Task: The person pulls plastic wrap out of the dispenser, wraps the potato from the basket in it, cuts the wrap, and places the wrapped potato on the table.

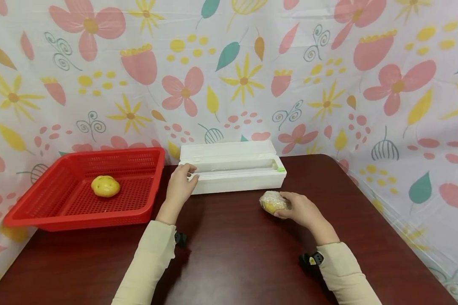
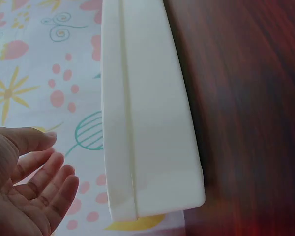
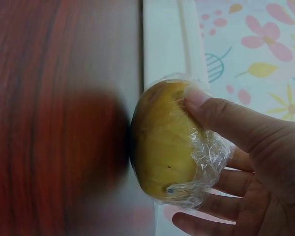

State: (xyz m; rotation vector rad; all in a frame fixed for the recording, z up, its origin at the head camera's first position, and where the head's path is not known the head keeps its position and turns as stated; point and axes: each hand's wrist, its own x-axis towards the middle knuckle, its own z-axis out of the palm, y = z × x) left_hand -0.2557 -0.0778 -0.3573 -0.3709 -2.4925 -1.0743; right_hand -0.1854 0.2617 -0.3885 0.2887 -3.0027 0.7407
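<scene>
L hand [image 1: 181, 181] was by the white box [image 1: 233, 185], at its L end, fingers loosely bent, thumb apart; hard to say from the head view if the tips touched it. R hand [image 1: 303, 209] held a potato [image 1: 272, 204] wrapped in clear film [image 3: 211, 152], thumb vs. fingers, just in front of the box's R end. Box lid [image 1: 229, 149] stood open at its back. Red basket [image 1: 99, 217] w/ a 2nd potato [image 1: 105, 186] inside sat L of the box.
</scene>
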